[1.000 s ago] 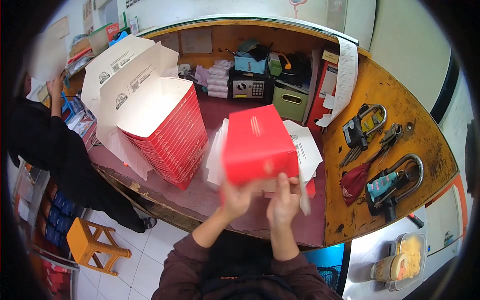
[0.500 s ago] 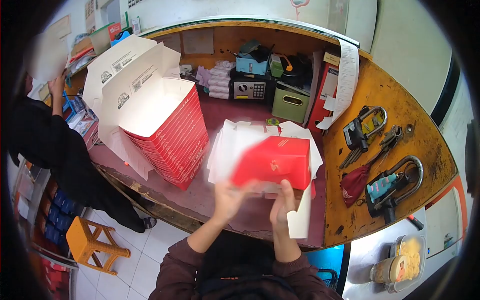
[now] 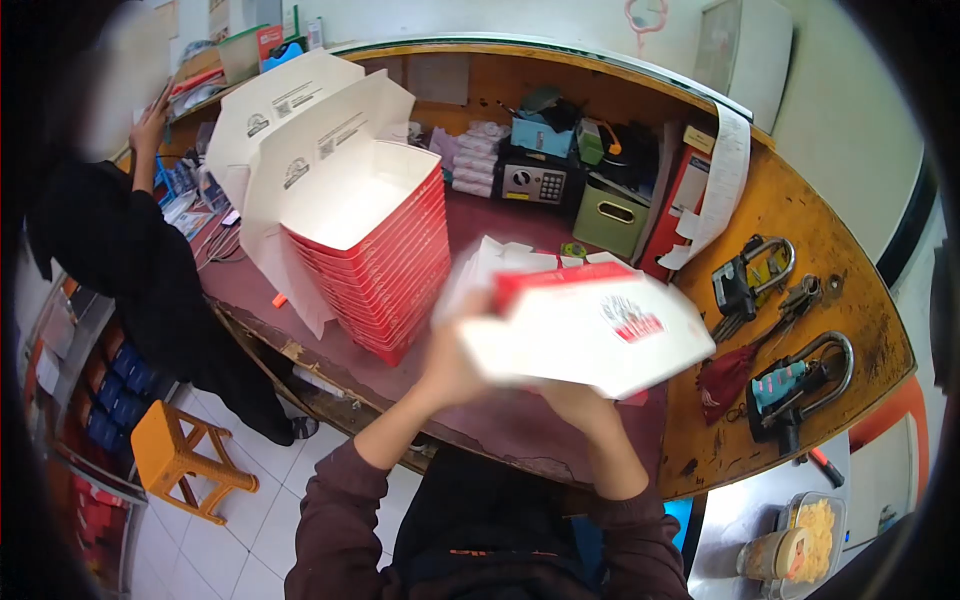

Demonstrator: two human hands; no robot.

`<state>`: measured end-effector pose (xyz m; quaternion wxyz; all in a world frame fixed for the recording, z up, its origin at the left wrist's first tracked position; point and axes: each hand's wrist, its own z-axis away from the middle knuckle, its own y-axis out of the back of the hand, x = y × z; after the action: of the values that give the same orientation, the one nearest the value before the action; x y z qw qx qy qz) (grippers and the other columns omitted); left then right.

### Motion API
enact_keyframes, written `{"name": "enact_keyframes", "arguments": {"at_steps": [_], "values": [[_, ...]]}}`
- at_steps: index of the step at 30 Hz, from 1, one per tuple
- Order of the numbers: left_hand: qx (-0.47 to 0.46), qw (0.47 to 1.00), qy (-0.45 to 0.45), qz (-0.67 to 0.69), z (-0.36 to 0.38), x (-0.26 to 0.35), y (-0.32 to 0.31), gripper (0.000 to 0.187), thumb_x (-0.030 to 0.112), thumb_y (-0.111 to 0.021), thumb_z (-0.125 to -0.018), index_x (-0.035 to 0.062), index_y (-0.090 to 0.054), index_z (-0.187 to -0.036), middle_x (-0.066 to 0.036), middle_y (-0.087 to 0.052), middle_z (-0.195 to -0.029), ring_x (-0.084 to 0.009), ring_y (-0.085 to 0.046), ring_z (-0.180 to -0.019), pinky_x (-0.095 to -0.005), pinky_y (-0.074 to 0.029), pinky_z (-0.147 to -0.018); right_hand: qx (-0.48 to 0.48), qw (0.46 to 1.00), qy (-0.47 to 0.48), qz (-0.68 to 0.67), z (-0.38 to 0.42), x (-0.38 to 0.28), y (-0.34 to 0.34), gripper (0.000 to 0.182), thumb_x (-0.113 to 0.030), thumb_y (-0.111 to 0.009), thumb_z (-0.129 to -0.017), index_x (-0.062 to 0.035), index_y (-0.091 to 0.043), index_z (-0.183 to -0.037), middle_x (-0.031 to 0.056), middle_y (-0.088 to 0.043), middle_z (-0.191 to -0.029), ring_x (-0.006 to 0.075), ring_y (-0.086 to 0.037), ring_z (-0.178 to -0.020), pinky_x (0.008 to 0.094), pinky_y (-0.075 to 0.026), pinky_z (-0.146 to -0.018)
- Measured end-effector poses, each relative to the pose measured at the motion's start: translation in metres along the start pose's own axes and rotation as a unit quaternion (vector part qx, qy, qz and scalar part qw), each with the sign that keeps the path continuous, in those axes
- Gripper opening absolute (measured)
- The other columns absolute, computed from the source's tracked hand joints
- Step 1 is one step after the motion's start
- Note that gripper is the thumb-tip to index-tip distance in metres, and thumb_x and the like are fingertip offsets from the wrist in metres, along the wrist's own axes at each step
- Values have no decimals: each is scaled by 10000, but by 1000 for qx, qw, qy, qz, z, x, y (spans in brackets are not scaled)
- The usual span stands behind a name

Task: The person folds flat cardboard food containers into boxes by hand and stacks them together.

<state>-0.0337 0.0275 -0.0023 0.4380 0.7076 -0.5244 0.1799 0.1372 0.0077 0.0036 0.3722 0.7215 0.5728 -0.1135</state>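
A red and white cardboard box (image 3: 590, 335), blurred by motion, is held over the table with its white printed flap facing up. My left hand (image 3: 455, 355) grips its left side. My right hand (image 3: 580, 403) is under its near edge, with the fingers hidden by the flap. Behind the box, more white cardboard pieces (image 3: 490, 257) lie on the table. To the left stands a tall stack of nested red boxes (image 3: 385, 270) with white insides and raised white lids.
Padlocks (image 3: 800, 385) and keys (image 3: 800, 295) lie on the wooden counter at right. A safe (image 3: 535, 182) and green box (image 3: 609, 215) stand at the back. Another person (image 3: 130, 240) is at left, near an orange stool (image 3: 185, 460). Food containers (image 3: 800, 550) sit at lower right.
The held box has turned, so its white printed flap now shows instead of its red side. My right hand has gone beneath it. The whole view has shifted slightly.
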Motion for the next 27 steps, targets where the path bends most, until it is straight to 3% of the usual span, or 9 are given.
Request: {"name": "enact_keyframes", "arguments": {"at_steps": [1, 3, 4, 6, 9, 12, 16, 22, 27], "values": [[74, 992, -66, 72, -1, -23, -8, 563, 243, -736, -639, -1, -496, -1086, -127, -550, -1015, -255, -575, -871, -363, -464, -751, -46, 992, 42, 106, -14, -24, 7, 319, -219, -653, -742, -35, -583, -993, 121, -600, -939, 300, -566, -889, 429, -418, -806], [41, 947, 133, 290, -3, 16, 10, 470, 147, -665, -743, -15, -450, -1128, -105, -555, -998, -175, -574, -865, -330, -491, -722, -123, 948, 26, 292, -35, -62, 11, 226, -217, -662, -716, -34, -592, -829, 103, -591, -820, 270, -564, -784, 412, -393, -776], [93, 855, 261, 439, -3, 23, 14, 460, 118, -648, -764, -13, -431, -1148, -99, -548, -1009, -156, -573, -858, -319, -504, -695, -122, 918, 51, 373, -36, -64, 8, 208, -220, -660, -712, -37, -588, -780, 88, -584, -781, 252, -561, -751, 402, -384, -764], [82, 839, 246, 479, 5, 26, 31, 500, 108, -646, -772, -16, -389, -1181, -104, -531, -1043, -154, -582, -828, -278, -512, -630, -153, 908, 108, 376, -54, -69, 7, 200, -227, -655, -716, -44, -582, -754, 77, -575, -759, 240, -559, -739, 395, -375, -762], [67, 983, 38, 169, 23, 40, 79, 477, 62, -617, -768, -7, -410, -1193, -154, -492, -1140, -187, -604, -810, -277, -518, -604, -197, 915, 194, 295, -103, -88, 14, 182, -218, -648, -724, -49, -579, -720, 69, -569, -734, 231, -555, -734, 377, -368, -745], [251, 902, -117, -330, 21, 41, 135, 360, 64, -637, -716, 13, -548, -1061, -142, -528, -1108, -258, -605, -804, -284, -480, -668, -230, 946, 191, 127, -164, -115, 8, 255, -189, -661, -728, 22, -538, -654, 171, -551, -619, 330, -551, -587, 372, -425, -559], [169, 923, -73, -339, 9, 26, 182, 248, 55, -585, -742, 78, -580, -989, -57, -572, -974, -282, -594, -776, -357, -483, -651, -320, 907, 252, 110, -222, -149, -25, 267, -207, -613, -789, 59, -596, -812, 138, -577, -629, 159, -515, -544, 283, -432, -552], [168, 914, -155, -336, 2, 11, 190, 124, 60, -624, -716, 77, -629, -838, -34, -585, -835, -212, -595, -645, -301, -477, -553, -392, 879, 146, 228, -251, -145, -77, 388, -336, -621, -747, 46, -629, -813, 224, -603, -712, 287, -611, -660, 358, -477, -632], [182, 919, -177, -301, -1, 10, 193, 108, 55, -608, -703, 98, -628, -800, -2, -584, -764, -199, -582, -589, -293, -463, -493, -366, 885, 176, 226, -237, -133, -89, 283, -203, -670, -687, 72, -610, -716, 212, -558, -598, 297, -555, -557, 346, -451, -563]]}}
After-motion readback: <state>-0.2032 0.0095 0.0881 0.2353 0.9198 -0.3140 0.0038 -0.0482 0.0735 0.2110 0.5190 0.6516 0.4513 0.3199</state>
